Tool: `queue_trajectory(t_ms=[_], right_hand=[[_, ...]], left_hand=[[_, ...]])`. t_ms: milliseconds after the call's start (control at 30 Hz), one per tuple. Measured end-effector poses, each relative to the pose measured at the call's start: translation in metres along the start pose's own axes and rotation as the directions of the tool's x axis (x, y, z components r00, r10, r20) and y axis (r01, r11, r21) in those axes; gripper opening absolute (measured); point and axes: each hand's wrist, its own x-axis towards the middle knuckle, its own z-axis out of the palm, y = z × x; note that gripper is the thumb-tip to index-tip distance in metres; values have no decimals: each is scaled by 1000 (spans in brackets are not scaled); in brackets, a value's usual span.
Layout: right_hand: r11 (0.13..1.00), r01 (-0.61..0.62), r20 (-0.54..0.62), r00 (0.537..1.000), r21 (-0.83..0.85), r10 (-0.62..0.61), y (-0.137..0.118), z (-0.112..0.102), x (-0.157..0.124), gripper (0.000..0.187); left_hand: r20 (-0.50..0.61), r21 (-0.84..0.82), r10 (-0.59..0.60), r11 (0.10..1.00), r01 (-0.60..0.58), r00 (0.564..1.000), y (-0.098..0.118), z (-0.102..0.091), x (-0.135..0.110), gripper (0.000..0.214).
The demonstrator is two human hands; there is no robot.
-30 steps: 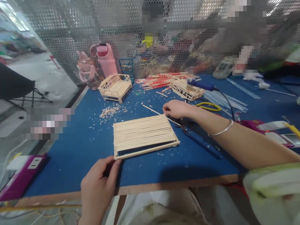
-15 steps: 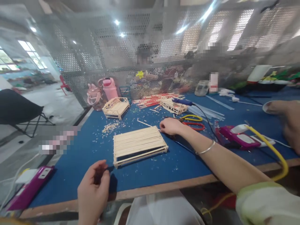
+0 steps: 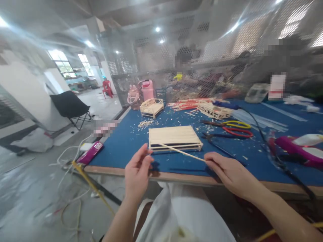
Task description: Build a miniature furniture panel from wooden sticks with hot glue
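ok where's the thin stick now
Head view, centre: the thin stick is pinched by the right hand, slanting across the near edge of the stick panel.

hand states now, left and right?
Left hand: fingers pinched shut, contents cannot be told.
Right hand: pinching one end of a thin pale wooden stick.

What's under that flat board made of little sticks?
The flat pale stick board lies on the blue table mat. A dark gap shows along its front edge; anything beneath the slats is covered.
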Motion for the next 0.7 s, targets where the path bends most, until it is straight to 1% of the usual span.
queue_trajectory(t_ms=[67,100,233,367,567,633,700], right_hand=[[1000,26,-49,998,-5,-26,1,13,-14,31],[999,35,-77,996,-23,-36,2,17,-17,31],[995,58,-150,986,-86,-71,8,25,-19,32],[993,81,-188,978,-84,-96,9,25,-21,36],[999,-10,-271,963,-41,-1,14,20,-23,27],[999,19,-274,961,-48,-31,16,18,-21,26],[995,72,-293,952,-75,-91,17,15,-15,26]], left_hand=[[42,-88,-50,995,53,998,2,7,-11,46],[43,-112,-59,992,63,997,3,9,-15,45],[11,-123,-35,992,37,999,9,12,-21,38],[-1,-75,-4,997,4,1000,15,12,-23,26],[10,64,70,995,-71,997,10,5,-19,14],[21,100,102,990,-104,995,7,1,-14,10],[41,162,163,972,-167,986,5,-1,-8,7]])
